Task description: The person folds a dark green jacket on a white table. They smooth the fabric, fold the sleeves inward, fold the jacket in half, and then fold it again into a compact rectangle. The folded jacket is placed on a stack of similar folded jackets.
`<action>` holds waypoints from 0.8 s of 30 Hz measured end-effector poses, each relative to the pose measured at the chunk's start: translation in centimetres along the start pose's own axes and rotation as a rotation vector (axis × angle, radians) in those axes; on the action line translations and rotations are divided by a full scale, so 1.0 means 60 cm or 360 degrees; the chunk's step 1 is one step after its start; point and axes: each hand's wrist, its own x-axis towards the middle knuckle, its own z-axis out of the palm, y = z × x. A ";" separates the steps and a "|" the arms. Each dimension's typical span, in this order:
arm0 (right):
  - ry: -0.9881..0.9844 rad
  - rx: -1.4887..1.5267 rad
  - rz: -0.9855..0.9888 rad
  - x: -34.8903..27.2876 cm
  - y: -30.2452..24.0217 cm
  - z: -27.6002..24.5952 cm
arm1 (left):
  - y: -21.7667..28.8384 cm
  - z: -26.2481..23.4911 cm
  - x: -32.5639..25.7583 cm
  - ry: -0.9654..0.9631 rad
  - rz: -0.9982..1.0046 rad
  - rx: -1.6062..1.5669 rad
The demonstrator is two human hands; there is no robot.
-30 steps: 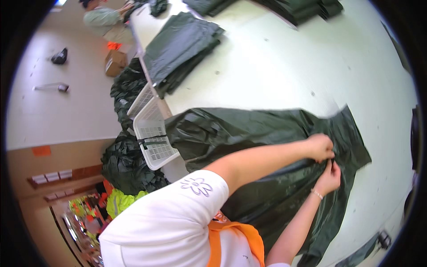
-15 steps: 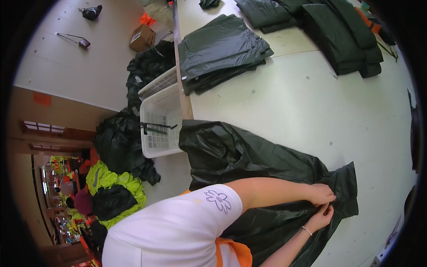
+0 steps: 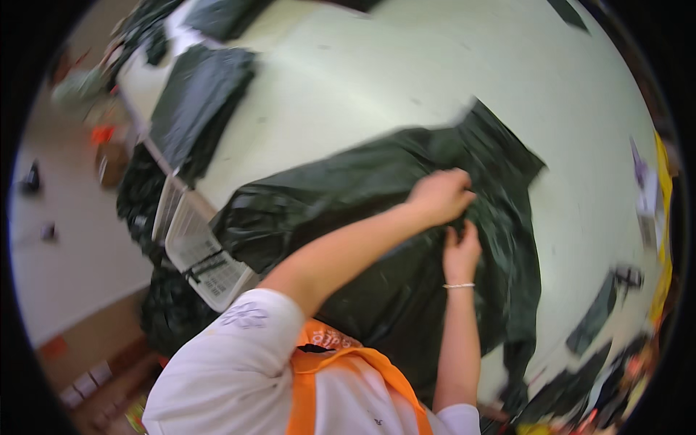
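Both the left hand (image 3: 440, 196) and right hand (image 3: 461, 251) have fingers pinching the dark green garment (image 3: 377, 217), which looks light, limp and slippery, best gripped at a gathered fold.

The dark green garment (image 3: 377, 217) — glossy, plain, no pattern — lies on the pale cream table (image 3: 348, 87). Left of the garment sits a white slatted basket (image 3: 196, 254). Beyond it, up the table, a folded pile (image 3: 196, 101) shows the same dark green. Below the garment — a white sleeve (image 3: 232, 362) with a faint grey flower print, orange straps (image 3: 348, 362), and a white bracelet (image 3: 458, 286).
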 end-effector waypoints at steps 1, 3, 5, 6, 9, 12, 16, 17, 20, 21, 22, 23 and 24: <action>-0.0007 0.0124 0.0201 -0.031 -0.005 -0.002 | 0.008 -0.015 -0.032 0.0029 -0.0068 0.0113; 0.0123 0.0530 0.0334 -0.079 0.020 0.012 | -0.001 -0.021 -0.092 -0.0092 -0.0290 0.0282; 0.0181 0.0846 0.0361 -0.102 0.018 0.017 | -0.002 -0.016 -0.132 -0.0287 -0.0364 0.0501; 0.0134 0.0846 0.0344 -0.109 0.028 0.022 | -0.002 -0.009 -0.145 -0.0321 -0.0324 0.0636; 0.0037 0.0741 0.0362 -0.138 -0.002 -0.010 | 0.030 -0.020 -0.147 -0.0659 -0.0266 0.1032; -0.0189 0.0594 0.0445 -0.169 -0.010 -0.033 | 0.038 -0.027 -0.180 -0.0851 -0.0207 0.1143; -0.0156 0.0896 0.0479 -0.228 0.005 -0.015 | -0.018 -0.007 -0.224 -0.0817 -0.0167 0.1028; -0.0121 0.0960 0.0473 -0.237 0.007 -0.010 | -0.027 -0.003 -0.230 -0.0792 -0.0179 0.0932; 0.0058 0.0829 0.0417 -0.246 0.006 0.006 | -0.040 -0.006 -0.243 -0.0752 -0.0131 0.0650; 0.0129 0.0730 0.0392 -0.244 0.005 0.010 | -0.050 -0.009 -0.248 -0.0825 -0.0236 0.0396; 0.0163 0.0721 0.0338 -0.241 0.004 0.012 | -0.060 -0.014 -0.252 -0.0886 -0.0341 0.0139; 0.0196 0.0712 0.0284 -0.238 0.003 0.013 | -0.067 -0.017 -0.256 -0.0941 -0.0443 -0.0120; 0.0230 0.0703 0.0230 -0.237 0.002 0.014 | -0.071 -0.017 -0.260 -0.0946 -0.0479 -0.0268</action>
